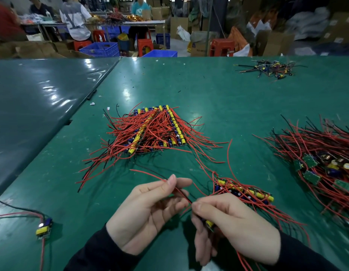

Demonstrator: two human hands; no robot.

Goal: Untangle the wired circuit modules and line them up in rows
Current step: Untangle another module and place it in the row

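Pinching a light module (209,223) in right hand (234,229); left hand (150,212) pinches its limp wires (179,192). Hold board edges, wires probably snag.
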